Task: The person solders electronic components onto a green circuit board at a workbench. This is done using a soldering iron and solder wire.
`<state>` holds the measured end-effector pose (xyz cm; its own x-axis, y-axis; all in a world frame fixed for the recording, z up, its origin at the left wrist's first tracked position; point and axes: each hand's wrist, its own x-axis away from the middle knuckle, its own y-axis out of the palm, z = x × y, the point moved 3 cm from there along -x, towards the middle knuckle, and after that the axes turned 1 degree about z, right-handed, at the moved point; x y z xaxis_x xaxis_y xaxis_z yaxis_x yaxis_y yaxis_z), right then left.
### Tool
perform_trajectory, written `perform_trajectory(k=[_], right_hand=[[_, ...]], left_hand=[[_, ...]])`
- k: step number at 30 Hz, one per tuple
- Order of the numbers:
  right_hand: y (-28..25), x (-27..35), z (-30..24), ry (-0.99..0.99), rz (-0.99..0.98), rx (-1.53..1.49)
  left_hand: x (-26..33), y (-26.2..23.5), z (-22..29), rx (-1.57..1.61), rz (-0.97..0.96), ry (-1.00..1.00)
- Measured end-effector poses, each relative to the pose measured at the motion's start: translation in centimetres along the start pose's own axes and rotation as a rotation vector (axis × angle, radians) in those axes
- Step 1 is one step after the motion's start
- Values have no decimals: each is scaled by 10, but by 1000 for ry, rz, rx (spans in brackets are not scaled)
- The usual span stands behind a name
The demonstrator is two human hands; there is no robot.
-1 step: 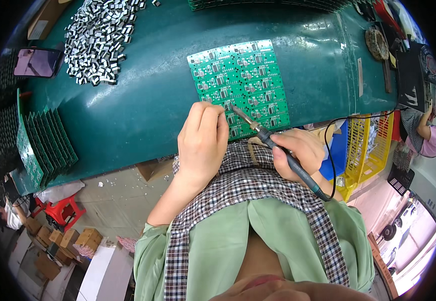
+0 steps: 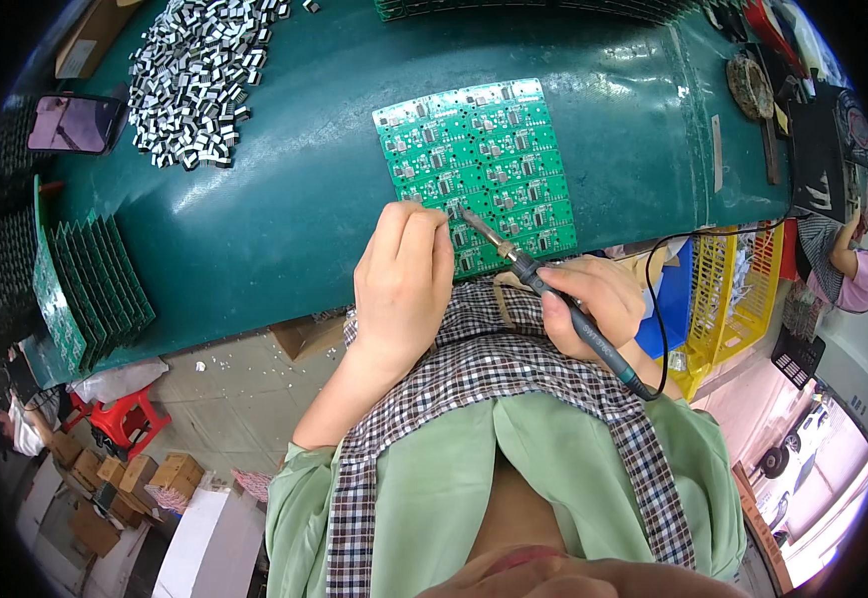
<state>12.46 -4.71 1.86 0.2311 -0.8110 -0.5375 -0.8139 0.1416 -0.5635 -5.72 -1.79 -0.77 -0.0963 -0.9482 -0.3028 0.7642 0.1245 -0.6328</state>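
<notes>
A green circuit board panel [image 2: 504, 125] with rows of small parts lies on the green bench top. My right hand [image 2: 603, 294] grips a soldering iron [image 2: 598, 344] by its dark handle. The iron slants up to the left, its tip at the board near the left fingertips. Over the board's left edge, my left hand [image 2: 402, 279] has its fingers closed in a pinch. What those fingertips hold, if anything, is too small and hidden to make out.
A heap of small black-and-white parts [image 2: 199, 80] lies at the far left, with a phone [image 2: 75, 124] beside it. Upright circuit boards [image 2: 100, 284] stand in a row at left. The iron's black cord [image 2: 661, 329] runs right, above a yellow basket [image 2: 728, 309].
</notes>
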Motion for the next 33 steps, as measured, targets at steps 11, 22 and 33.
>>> perform_trajectory(k=[11,22,33], right_hand=[[-2,5,-4,-14,-6,8],[-11,17,-3,-24,23,-11],[0,7,-1,-24,52,10]], left_hand=[[2,-1,1,-63,-42,-4],[13,-9,6,32,-34,-8],[11,0,1,33,-5,-46]])
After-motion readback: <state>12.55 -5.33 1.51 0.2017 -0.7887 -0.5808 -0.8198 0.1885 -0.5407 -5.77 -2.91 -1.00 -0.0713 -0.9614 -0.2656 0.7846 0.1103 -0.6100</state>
